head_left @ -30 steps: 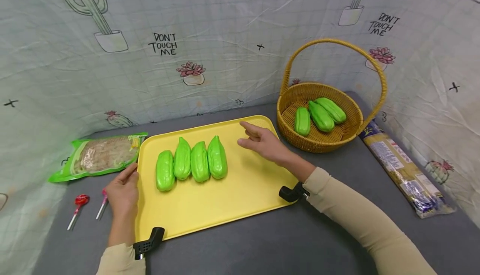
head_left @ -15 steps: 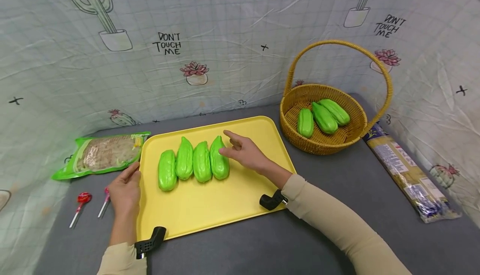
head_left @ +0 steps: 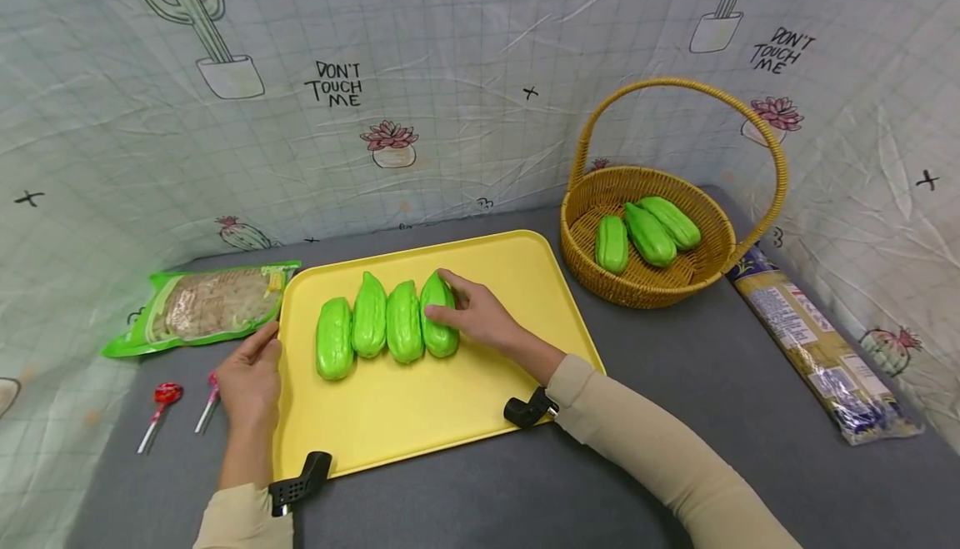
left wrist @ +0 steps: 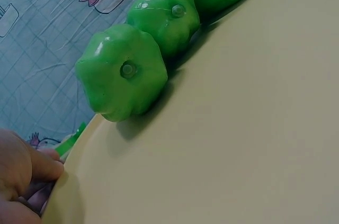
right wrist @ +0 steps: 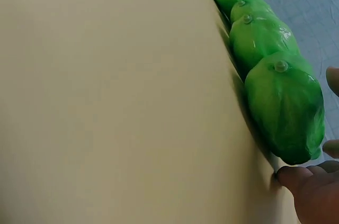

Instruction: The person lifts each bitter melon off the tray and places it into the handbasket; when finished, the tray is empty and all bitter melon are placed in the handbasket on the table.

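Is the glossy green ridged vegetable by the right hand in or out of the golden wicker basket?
Out: that vegetable lies on the yellow rectangular tray; the basket holds three others.

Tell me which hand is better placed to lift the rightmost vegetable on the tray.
The right hand, I'd judge: it is at that vegetable, nearer the basket. The left hand is at the left edge of the tray, with three other vegetables between.

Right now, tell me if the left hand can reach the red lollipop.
Probably yes: the red lollipop lies near the left hand, only the pink lollipop between them, though that means leaving the yellow tray.
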`<action>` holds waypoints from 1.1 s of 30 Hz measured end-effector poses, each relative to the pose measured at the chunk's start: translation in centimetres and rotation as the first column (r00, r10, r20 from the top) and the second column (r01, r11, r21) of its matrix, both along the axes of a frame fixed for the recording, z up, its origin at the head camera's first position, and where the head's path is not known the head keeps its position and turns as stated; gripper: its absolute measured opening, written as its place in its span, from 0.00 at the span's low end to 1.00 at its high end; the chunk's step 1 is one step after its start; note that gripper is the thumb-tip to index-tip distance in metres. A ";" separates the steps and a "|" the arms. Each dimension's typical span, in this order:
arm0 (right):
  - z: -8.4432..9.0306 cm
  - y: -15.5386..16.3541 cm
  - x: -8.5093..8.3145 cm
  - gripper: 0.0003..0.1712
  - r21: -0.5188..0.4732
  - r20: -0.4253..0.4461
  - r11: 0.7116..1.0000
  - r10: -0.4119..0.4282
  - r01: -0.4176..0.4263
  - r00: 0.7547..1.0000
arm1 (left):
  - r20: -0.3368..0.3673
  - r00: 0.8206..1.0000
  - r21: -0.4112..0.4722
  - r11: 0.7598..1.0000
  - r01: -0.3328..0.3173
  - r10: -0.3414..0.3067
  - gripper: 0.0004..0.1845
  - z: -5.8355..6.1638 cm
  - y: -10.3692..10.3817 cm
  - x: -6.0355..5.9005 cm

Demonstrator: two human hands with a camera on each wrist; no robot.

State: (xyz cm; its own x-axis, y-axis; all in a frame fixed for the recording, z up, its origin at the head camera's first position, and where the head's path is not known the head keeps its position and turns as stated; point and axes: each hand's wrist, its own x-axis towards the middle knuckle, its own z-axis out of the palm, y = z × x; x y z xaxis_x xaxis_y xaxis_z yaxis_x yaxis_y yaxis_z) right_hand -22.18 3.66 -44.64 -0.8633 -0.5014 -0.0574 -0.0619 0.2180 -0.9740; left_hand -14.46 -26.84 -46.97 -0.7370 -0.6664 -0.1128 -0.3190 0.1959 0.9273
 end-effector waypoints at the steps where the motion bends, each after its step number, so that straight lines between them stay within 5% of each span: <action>1: 0.0 0.0 0.0 0.46 -0.004 0.003 1.000 0.003 -0.003 1.000 | -0.011 1.000 0.001 1.000 0.001 -0.001 0.20 0.0 0.0 0.0; 16: 0.0 -0.2 0.1 0.48 0.108 -0.070 0.994 0.023 -0.015 0.997 | -0.026 1.000 0.021 1.000 0.007 -0.006 0.20 0.2 -0.1 0.1; 25: 0.3 0.0 0.2 0.47 0.114 -0.081 0.993 0.041 -0.031 0.996 | -0.070 0.998 0.046 0.999 0.004 -0.001 0.19 0.1 -0.1 0.0; 33: 0.1 0.0 0.3 0.46 0.102 -0.056 0.994 0.036 -0.030 0.998 | -0.041 0.999 0.028 1.000 0.003 -0.002 0.19 0.1 0.0 0.0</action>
State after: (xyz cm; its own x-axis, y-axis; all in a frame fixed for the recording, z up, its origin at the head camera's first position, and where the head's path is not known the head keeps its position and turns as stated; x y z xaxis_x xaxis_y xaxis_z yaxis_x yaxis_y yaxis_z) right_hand -21.91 3.67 -44.49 -0.8499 -0.5236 -0.0598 -0.1262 0.3124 -0.9415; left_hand -14.45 -26.84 -46.83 -0.7434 -0.6613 -0.1007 -0.2798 0.1706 0.9448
